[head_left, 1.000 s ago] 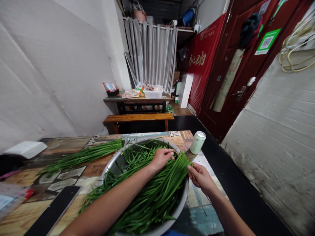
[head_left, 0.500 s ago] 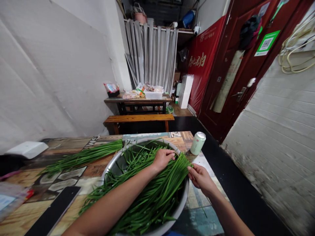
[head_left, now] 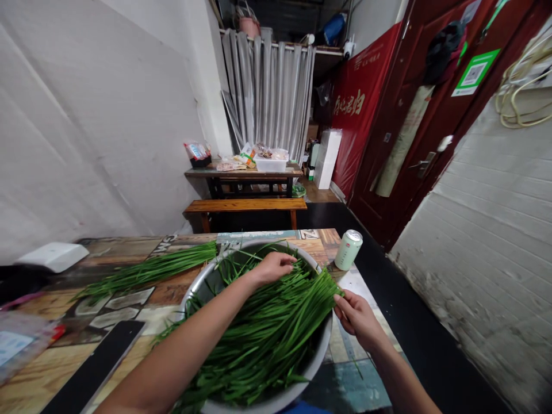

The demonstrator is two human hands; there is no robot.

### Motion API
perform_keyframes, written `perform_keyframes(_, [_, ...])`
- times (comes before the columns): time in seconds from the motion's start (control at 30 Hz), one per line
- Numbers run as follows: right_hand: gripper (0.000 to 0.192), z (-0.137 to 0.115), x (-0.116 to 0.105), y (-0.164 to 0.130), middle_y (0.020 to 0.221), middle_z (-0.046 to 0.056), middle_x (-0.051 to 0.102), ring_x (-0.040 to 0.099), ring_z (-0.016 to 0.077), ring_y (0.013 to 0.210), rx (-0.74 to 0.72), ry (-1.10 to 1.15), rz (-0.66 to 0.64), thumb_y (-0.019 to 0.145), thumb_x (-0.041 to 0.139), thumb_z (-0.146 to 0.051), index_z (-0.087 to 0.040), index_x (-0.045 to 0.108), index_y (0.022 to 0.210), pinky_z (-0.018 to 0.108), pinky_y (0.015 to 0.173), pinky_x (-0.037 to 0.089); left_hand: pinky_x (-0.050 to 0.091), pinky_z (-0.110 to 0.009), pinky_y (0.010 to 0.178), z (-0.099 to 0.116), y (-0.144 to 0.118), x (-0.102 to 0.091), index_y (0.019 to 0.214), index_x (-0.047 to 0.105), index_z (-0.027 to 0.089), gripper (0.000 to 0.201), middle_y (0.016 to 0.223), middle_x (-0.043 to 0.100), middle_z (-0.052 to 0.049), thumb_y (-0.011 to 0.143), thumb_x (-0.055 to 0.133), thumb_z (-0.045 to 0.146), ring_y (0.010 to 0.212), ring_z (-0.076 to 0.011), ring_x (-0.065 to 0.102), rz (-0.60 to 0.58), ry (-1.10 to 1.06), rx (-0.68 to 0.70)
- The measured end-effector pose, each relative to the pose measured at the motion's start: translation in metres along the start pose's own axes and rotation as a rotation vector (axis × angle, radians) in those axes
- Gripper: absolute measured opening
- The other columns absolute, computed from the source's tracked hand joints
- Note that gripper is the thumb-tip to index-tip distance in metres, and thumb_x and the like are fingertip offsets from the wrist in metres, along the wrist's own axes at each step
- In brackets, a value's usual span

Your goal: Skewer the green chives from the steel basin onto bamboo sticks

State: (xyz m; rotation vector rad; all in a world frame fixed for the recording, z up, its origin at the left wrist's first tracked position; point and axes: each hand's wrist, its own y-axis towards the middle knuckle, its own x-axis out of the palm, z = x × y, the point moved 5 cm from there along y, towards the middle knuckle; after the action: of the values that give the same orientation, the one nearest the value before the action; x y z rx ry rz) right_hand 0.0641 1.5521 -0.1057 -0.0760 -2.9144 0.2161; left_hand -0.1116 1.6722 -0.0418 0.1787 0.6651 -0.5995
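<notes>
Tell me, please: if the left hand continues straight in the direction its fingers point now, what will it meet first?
The left hand points right and slightly away, low over the chives. It would probably first meet the far rim of the metal basin. Beyond that stands the green can. Depth is hard to judge here.

A: Room by the round steel basin (head_left: 321, 345)?
B: Right side's tight: pale green drink can (head_left: 348, 250) just past the rim, then desk (head_left: 129, 282) edge.
A: Left?
B: Loose bundle of green chives (head_left: 146, 271) lies across; bare wood betw. it & flat black slab (head_left: 92, 371).
</notes>
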Motion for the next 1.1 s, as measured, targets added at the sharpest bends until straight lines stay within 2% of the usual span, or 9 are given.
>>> perform_keyframes(0.07, [0.034, 0.005, -0.003, -0.001, 0.042, -0.011, 0.041, 0.021, -0.0015, 0.025, 0.012, 0.003, 0.011, 0.072, 0.060, -0.047, -0.018, 0.044, 0.069, 0.014, 0.028, 0.007, 0.043, -0.024, 0.065, -0.010, 0.004, -0.006, 0.083, 0.072, 0.015, 0.023, 0.077, 0.070, -0.006, 0.069, 0.056, 0.024, 0.070, -0.0178, 0.061, 0.078, 0.181, -0.022])
perform_keyframes(0.17, [0.035, 0.006, -0.004, -0.001, 0.045, -0.010, 0.043, 0.021, -0.0016, 0.024, 0.017, -0.001, 0.012, 0.071, 0.061, -0.048, -0.018, 0.044, 0.069, 0.015, 0.028, 0.007, 0.039, -0.023, 0.057, -0.021, 0.007, 0.010, 0.069, 0.072, 0.019, 0.014, 0.064, 0.068, -0.003, 0.065, 0.061, 0.026, 0.058, -0.0158, 0.058, 0.058, 0.297, -0.030])
perform_keyframes(0.3, [0.035, 0.000, -0.001, -0.001, 0.042, -0.011, 0.040, 0.020, -0.0010, 0.025, -0.005, -0.029, 0.005, 0.072, 0.060, -0.049, -0.018, 0.044, 0.069, 0.015, 0.027, 0.008, 0.037, -0.024, 0.056, -0.023, 0.006, 0.025, 0.064, 0.071, 0.019, 0.010, 0.062, 0.067, -0.004, 0.062, 0.063, 0.024, 0.056, -0.0158, 0.056, 0.070, 0.316, -0.018])
perform_keyframes(0.47, [0.035, -0.003, 0.001, 0.000, 0.041, -0.011, 0.040, 0.019, -0.0008, 0.025, -0.009, -0.039, 0.006, 0.072, 0.060, -0.049, -0.018, 0.043, 0.068, 0.015, 0.028, 0.008, 0.039, -0.026, 0.063, -0.014, 0.009, 0.012, 0.072, 0.071, 0.016, 0.021, 0.074, 0.069, -0.008, 0.071, 0.052, 0.024, 0.068, -0.0186, 0.059, 0.161, 0.327, 0.002])
perform_keyframes(0.53, [0.035, -0.003, 0.002, 0.002, 0.042, -0.011, 0.040, 0.020, -0.0012, 0.025, -0.014, -0.033, 0.000, 0.072, 0.060, -0.048, -0.018, 0.043, 0.068, 0.015, 0.028, 0.007, 0.040, -0.025, 0.062, -0.010, 0.008, 0.010, 0.074, 0.071, 0.015, 0.025, 0.073, 0.069, -0.007, 0.074, 0.048, 0.025, 0.065, -0.0170, 0.059, 0.155, 0.265, 0.021])
perform_keyframes(0.63, [0.036, -0.005, 0.004, 0.004, 0.043, -0.011, 0.042, 0.021, -0.0013, 0.024, -0.013, -0.033, -0.011, 0.071, 0.060, -0.048, -0.018, 0.042, 0.066, 0.015, 0.028, 0.008, 0.042, -0.023, 0.058, -0.006, 0.007, 0.015, 0.074, 0.069, 0.014, 0.028, 0.065, 0.067, -0.004, 0.076, 0.045, 0.028, 0.055, -0.0133, 0.056, 0.101, 0.039, 0.032])
perform_keyframes(0.83, [0.035, -0.010, 0.006, 0.007, 0.042, -0.011, 0.043, 0.022, -0.0011, 0.024, -0.018, -0.047, -0.026, 0.071, 0.060, -0.048, -0.018, 0.042, 0.067, 0.015, 0.027, 0.009, 0.036, -0.017, 0.043, -0.006, 0.001, 0.026, 0.096, 0.062, 0.010, 0.028, 0.061, 0.058, 0.000, 0.074, 0.048, 0.021, 0.047, -0.0072, 0.049, 0.089, -0.414, -0.131])
perform_keyframes(0.97, [0.036, -0.009, 0.006, 0.009, 0.041, -0.011, 0.042, 0.022, -0.0011, 0.023, -0.025, -0.053, -0.016, 0.071, 0.059, -0.049, -0.018, 0.041, 0.065, 0.015, 0.027, 0.008, 0.026, -0.015, 0.038, -0.001, 0.000, 0.026, 0.097, 0.059, 0.009, 0.027, 0.066, 0.055, 0.001, 0.076, 0.048, 0.022, 0.040, -0.0016, 0.038, 0.071, -0.550, -0.160])
perform_keyframes(1.1, [0.036, -0.008, 0.006, 0.010, 0.042, -0.011, 0.043, 0.021, -0.0012, 0.023, -0.026, -0.051, -0.018, 0.071, 0.059, -0.049, -0.018, 0.041, 0.065, 0.015, 0.027, 0.008, 0.023, -0.015, 0.038, -0.001, 0.001, 0.026, 0.100, 0.058, 0.010, 0.031, 0.066, 0.057, 0.000, 0.077, 0.048, 0.027, 0.038, -0.0014, 0.035, 0.049, -0.572, -0.157])
